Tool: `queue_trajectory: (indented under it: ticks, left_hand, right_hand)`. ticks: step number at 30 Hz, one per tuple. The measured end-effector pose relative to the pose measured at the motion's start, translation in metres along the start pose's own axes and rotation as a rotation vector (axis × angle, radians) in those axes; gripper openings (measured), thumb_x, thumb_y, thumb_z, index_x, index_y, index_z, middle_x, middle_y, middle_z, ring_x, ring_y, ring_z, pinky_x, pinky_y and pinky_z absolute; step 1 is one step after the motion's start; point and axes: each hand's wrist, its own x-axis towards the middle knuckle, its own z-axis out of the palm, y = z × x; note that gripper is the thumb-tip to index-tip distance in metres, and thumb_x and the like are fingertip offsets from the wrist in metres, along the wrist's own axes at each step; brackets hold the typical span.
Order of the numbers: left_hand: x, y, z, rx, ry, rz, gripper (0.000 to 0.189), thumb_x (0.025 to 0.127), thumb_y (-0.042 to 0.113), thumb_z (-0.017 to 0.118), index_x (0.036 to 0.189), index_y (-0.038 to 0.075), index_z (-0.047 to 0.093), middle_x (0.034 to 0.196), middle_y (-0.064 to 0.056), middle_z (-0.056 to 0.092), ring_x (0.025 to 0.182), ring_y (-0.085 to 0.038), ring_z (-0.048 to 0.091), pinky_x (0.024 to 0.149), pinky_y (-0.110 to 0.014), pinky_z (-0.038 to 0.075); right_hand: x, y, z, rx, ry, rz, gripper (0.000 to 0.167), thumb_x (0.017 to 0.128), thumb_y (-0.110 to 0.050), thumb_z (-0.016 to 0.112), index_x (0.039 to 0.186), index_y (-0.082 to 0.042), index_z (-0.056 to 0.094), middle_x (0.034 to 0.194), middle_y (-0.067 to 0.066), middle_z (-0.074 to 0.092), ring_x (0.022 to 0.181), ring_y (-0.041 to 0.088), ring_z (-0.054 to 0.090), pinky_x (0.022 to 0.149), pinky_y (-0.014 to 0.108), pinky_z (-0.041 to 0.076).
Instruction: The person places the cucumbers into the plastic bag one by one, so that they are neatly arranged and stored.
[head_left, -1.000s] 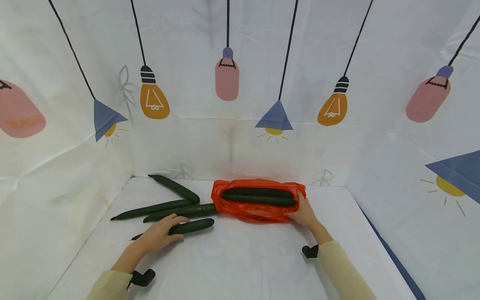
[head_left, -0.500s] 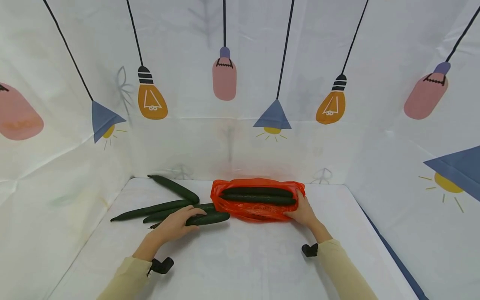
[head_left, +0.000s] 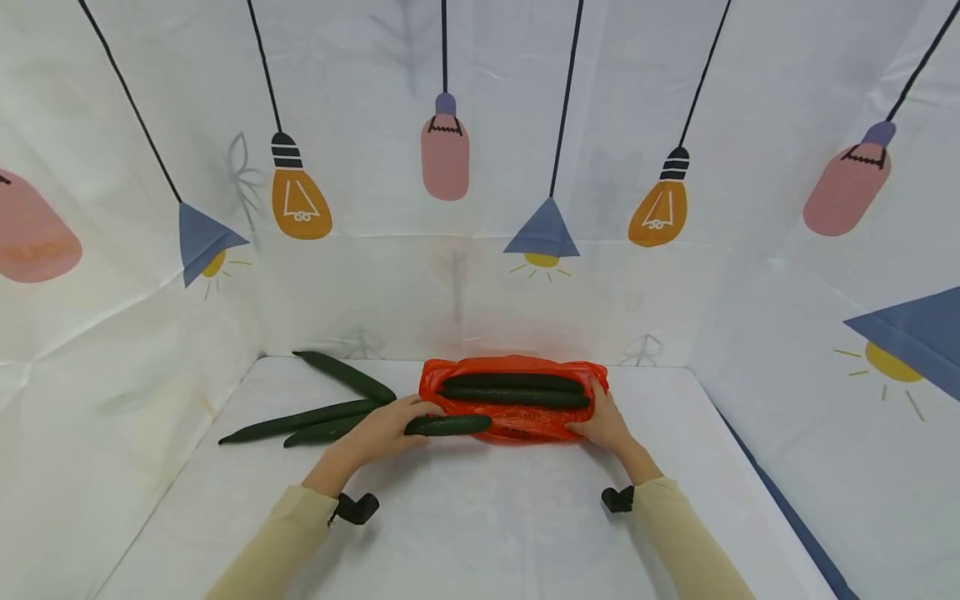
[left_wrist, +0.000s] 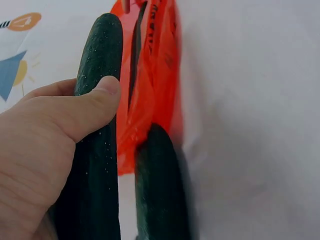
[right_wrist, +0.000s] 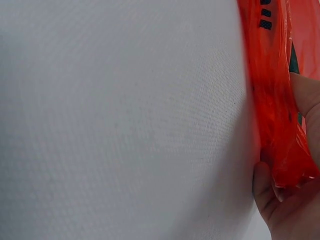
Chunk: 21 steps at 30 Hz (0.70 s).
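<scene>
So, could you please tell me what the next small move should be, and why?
I'd probably lift the held cucumber slightly and bring it over the red plastic bag: the left hand grips it, its tip overlaps the bag's front in the head view, the right hand holds the bag's right end, and two cucumbers lie inside.

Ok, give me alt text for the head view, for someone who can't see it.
The left hand holds a cucumber close to an open red bag, gripped by the right hand; two cucumbers lie inside. Three more cucumbers lie on the white table, left.
</scene>
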Motion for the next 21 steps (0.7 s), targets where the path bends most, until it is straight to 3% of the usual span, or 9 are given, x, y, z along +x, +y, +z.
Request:
queue_trajectory:
  ticks: [3, 9, 21]
  left_hand:
    - [0.009, 0.004, -0.001, 0.016, 0.000, 0.034, 0.046, 0.087, 0.028, 0.075, 0.130, 0.033, 0.058, 0.112, 0.012, 0.055, 0.094, -0.008, 0.053, 0.080, -0.033, 0.049]
    - [0.029, 0.015, -0.003, 0.021, -0.014, 0.086, 0.045, 0.089, 0.027, 0.074, 0.131, 0.028, 0.059, 0.103, 0.009, 0.051, 0.085, -0.008, 0.051, 0.073, -0.028, 0.047]
    - [0.074, 0.043, 0.001, 0.024, -0.089, 0.106, 0.043, 0.092, 0.030, 0.070, 0.133, 0.031, 0.056, 0.107, 0.010, 0.051, 0.097, -0.008, 0.050, 0.084, -0.029, 0.048]
  right_hand:
    - [0.001, 0.001, 0.001, -0.005, 0.005, -0.002, 0.108, 0.078, -0.026, 0.083, 0.152, 0.002, 0.009, 0.147, 0.034, 0.024, 0.133, 0.049, 0.028, 0.106, 0.062, 0.025]
    - [0.002, 0.003, 0.000, -0.012, 0.013, -0.012, 0.108, 0.078, -0.026, 0.083, 0.152, 0.002, 0.009, 0.146, 0.034, 0.025, 0.132, 0.049, 0.029, 0.107, 0.061, 0.024]
    - [0.001, 0.003, 0.000, 0.021, 0.030, -0.039, 0.107, 0.077, -0.022, 0.083, 0.151, 0.005, 0.011, 0.144, 0.033, 0.029, 0.131, 0.048, 0.030, 0.106, 0.062, 0.025]
